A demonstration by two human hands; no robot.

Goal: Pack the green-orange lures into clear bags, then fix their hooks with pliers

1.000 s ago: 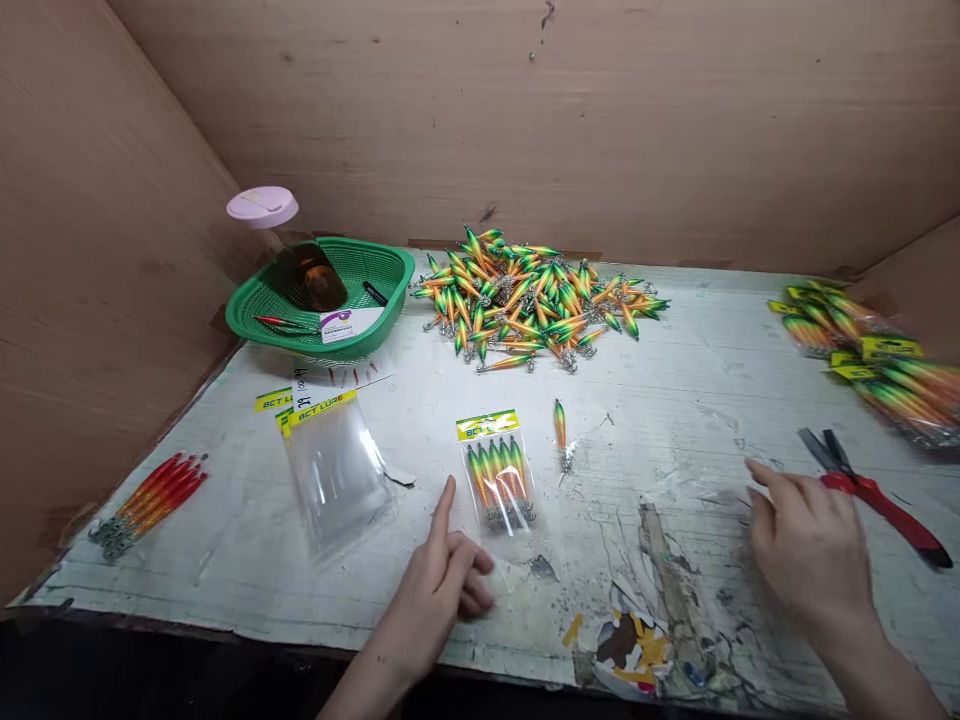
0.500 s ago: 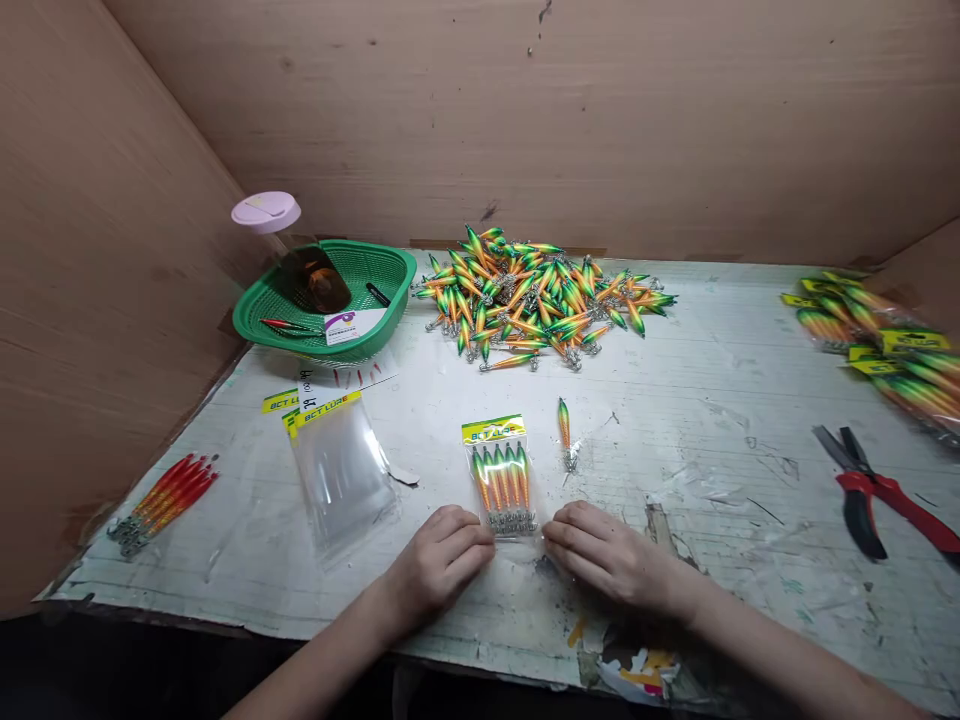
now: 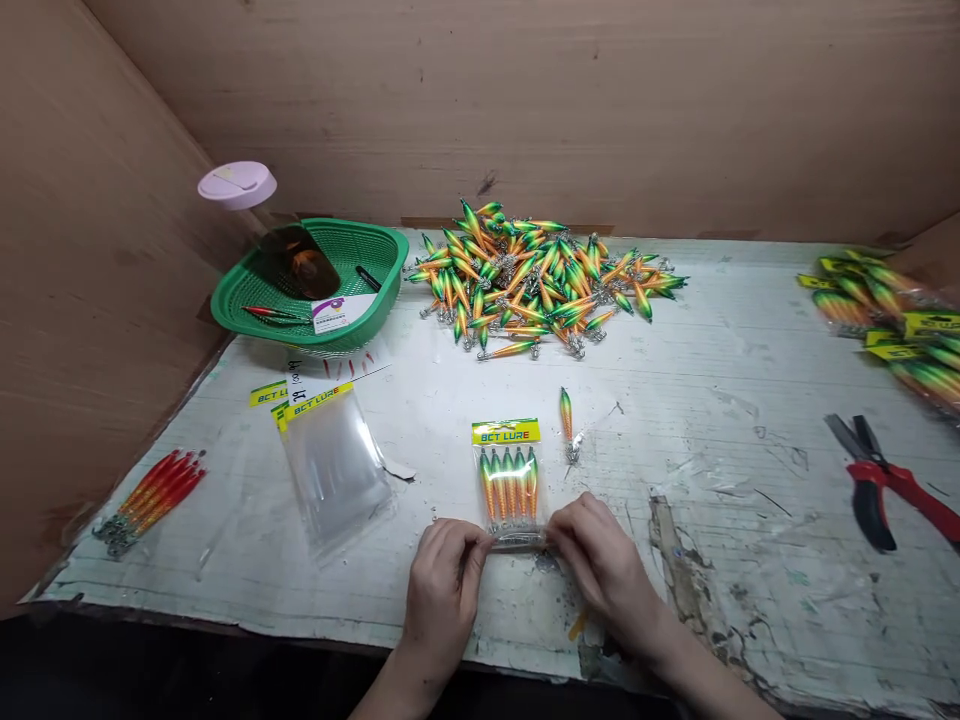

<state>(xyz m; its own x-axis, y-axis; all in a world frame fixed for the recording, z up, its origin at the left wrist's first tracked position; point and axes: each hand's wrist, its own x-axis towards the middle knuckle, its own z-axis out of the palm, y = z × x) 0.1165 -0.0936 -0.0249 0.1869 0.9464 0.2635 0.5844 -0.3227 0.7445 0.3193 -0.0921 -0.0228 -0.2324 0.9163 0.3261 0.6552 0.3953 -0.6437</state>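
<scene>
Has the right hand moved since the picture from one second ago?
Yes, leftward: the right hand was right of the torn table strip and is now left of it, at the lure bag.

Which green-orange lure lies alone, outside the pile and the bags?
The single lure beside the upper right of the middle bag. The others lie in that bag, the pile, or the bags at far right.
</scene>
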